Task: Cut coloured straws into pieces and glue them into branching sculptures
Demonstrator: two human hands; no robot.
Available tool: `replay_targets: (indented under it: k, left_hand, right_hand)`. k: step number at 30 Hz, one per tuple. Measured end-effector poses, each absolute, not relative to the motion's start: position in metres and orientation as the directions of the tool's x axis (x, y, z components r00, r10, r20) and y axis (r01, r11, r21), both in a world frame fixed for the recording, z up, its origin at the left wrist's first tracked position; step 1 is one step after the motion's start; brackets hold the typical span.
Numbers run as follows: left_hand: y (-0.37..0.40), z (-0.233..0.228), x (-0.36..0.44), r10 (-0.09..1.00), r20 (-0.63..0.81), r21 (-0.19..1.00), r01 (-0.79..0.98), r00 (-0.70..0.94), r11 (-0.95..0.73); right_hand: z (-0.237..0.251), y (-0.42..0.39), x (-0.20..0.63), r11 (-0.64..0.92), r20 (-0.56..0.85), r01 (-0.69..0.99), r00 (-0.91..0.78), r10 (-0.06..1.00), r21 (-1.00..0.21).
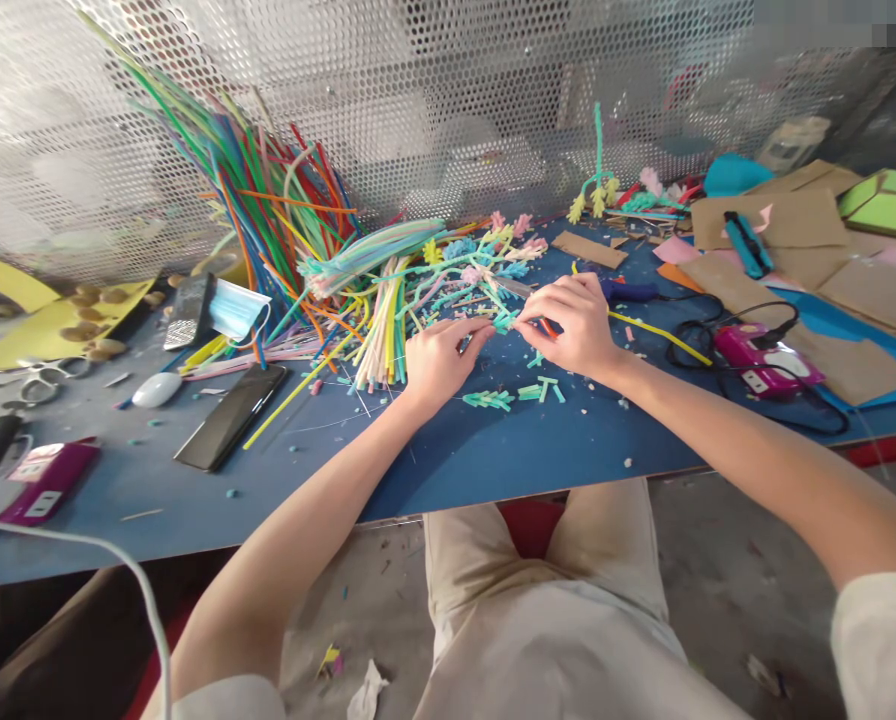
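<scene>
My left hand (442,362) and my right hand (572,325) meet over the blue table. Between their fingertips they pinch a small mint-green piece of pipe cleaner (505,320), partly covered by the fingers. Just below lie a leaf-shaped green pipe-cleaner piece (490,400) and several short cut green bits (544,389). A blue-handled corded tool (631,291) rests behind my right hand, its far part hidden. Beyond the hands is a pile of finished-looking pipe-cleaner flowers (455,265) in pink, yellow and blue, next to a bundle of pale stems (384,330).
Tall loose pipe cleaners (245,200) lean against the perforated metal panel (485,90). At left lie a phone (230,418), a face mask (238,308) and scissors (43,378). Rightward are a purple power strip (767,360) with black cable and cardboard pieces (770,222).
</scene>
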State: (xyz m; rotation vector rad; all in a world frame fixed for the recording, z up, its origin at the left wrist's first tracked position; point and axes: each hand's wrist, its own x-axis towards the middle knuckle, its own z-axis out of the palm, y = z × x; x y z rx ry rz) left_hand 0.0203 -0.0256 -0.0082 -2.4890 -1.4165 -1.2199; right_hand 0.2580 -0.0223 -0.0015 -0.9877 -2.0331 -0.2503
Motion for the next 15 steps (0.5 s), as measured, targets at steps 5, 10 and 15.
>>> replay_targets:
  k: [5,10,15]
  left_hand:
    - [-0.0256,-0.0081,0.0207,0.718,0.636,0.329,0.742,0.283,-0.584]
    - [-0.0248,-0.0093,0.0201,0.716,0.640,0.326,0.744,0.280,-0.583]
    - [-0.0242,-0.0100,0.0199,0.715,0.640,0.321,0.748,0.281,-0.581]
  right_hand:
    - [-0.0017,-0.0226,0.2580,0.660,0.756,0.727,-0.322,0.570,-0.189]
    - [-0.0009,-0.0214,0.2601,0.669,0.743,0.729,-0.367,0.560,-0.145]
    - [0.0017,-0.0210,0.2622,0.681,0.743,0.725,-0.401,0.537,-0.101]
